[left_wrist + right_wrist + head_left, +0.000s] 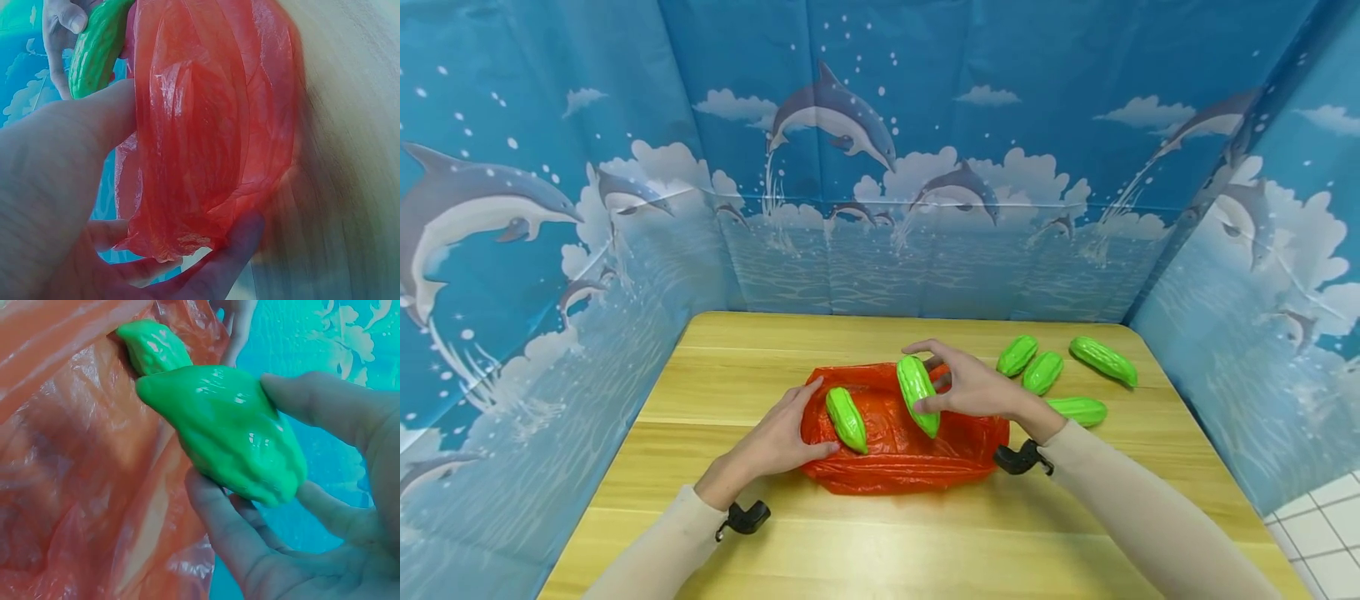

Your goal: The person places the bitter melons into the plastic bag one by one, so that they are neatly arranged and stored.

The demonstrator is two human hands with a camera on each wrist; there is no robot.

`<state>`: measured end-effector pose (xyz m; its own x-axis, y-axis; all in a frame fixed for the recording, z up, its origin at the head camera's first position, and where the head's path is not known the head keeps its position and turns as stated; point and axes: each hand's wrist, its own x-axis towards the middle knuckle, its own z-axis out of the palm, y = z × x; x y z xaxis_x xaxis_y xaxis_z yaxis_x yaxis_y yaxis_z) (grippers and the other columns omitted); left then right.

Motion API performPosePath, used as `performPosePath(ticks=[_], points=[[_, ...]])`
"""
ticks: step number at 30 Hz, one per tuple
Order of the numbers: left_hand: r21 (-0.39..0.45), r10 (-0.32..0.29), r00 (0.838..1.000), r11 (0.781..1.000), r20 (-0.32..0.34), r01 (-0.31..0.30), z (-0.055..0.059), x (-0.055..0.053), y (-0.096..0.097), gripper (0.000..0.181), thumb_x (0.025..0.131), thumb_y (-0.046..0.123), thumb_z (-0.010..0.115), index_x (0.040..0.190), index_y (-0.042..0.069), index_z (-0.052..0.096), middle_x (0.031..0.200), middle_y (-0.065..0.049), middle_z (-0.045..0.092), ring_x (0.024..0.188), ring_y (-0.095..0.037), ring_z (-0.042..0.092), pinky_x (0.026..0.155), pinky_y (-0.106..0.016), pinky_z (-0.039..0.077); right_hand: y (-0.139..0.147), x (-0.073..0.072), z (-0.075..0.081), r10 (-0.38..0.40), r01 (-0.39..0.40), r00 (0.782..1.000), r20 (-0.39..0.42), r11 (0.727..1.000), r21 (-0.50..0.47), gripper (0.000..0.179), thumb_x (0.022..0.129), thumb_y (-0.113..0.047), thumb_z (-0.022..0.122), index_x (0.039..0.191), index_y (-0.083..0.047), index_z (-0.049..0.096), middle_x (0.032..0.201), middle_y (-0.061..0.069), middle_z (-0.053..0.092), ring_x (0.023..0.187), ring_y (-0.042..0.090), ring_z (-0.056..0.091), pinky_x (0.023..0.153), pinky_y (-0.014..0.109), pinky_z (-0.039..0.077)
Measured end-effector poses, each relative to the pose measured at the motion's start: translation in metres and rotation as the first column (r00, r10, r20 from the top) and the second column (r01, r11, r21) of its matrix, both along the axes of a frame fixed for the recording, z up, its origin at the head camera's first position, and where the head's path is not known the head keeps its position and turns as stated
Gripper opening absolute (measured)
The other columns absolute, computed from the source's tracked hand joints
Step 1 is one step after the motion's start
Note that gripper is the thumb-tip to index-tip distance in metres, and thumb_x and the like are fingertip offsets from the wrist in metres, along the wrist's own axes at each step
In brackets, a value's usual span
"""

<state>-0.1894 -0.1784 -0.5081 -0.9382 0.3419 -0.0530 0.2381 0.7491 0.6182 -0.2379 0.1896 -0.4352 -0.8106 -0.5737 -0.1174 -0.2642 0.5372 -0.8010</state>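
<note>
A red plastic bag lies on the table with its mouth spread open. At its left end my left hand holds the bag, thumb over the near rim; the left wrist view shows fingers around the red plastic. One bright green bitter melon rests inside, close to that hand. Over the bag's right half, my right hand grips a second bitter melon between thumb and fingers. In the right wrist view, the held bitter melon partly covers the one in the bag.
Right of the bag, several more bitter melons lie on the wooden table: two side by side, one farther right, and one partly behind the right forearm. A dolphin-printed curtain encloses the table's back and sides.
</note>
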Motion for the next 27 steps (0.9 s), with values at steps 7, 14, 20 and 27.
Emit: performPosePath(ticks=[7,14,20,27], points=[[-0.008,-0.001,1.0,1.0,0.002,0.001,-0.001,0.0,-0.001,0.117,0.097,0.046,0.095,0.187,0.015,0.027,0.181,-0.027,0.044,0.164,-0.052,0.052,0.132,-0.073,0.048,-0.014,-0.005,-0.002,0.059,-0.064,0.997,0.055,0.995,0.082,0.089,0.101,-0.029,0.095,0.176,-0.02,0.05,0.165,0.025,0.057,0.121,0.034,0.077,0.096,0.047,0.068],[-0.011,-0.02,1.0,1.0,-0.001,0.02,0.0,0.0,-0.002,0.12,0.097,0.046,0.095,0.188,0.013,0.024,0.183,-0.028,0.042,0.166,-0.052,0.05,0.133,-0.072,0.048,-0.028,-0.008,-0.001,0.093,-0.1,0.994,0.055,0.986,0.135,0.089,0.098,-0.024,0.097,0.174,-0.013,0.051,0.159,0.025,0.062,0.117,0.034,0.078,0.092,0.043,0.067],[-0.002,-0.03,1.0,1.0,0.001,0.03,0.0,0.001,-0.004,0.121,0.096,0.046,0.095,0.187,0.011,0.023,0.183,-0.029,0.041,0.166,-0.052,0.049,0.133,-0.071,0.047,-0.042,-0.012,-0.002,0.115,-0.118,0.993,0.029,0.974,0.192,0.088,0.097,-0.027,0.098,0.172,-0.013,0.054,0.164,0.017,0.064,0.14,0.038,0.065,0.094,0.045,0.066],[0.018,-0.044,0.999,0.999,0.008,0.043,0.0,0.001,-0.004,0.123,0.096,0.044,0.096,0.188,0.01,0.022,0.182,-0.027,0.043,0.165,-0.05,0.05,0.133,-0.071,0.048,-0.056,-0.015,-0.007,0.141,-0.143,0.99,0.026,0.958,0.249,0.086,0.098,-0.027,0.097,0.171,-0.013,0.054,0.157,0.018,0.068,0.14,0.038,0.067,0.099,0.048,0.066]])
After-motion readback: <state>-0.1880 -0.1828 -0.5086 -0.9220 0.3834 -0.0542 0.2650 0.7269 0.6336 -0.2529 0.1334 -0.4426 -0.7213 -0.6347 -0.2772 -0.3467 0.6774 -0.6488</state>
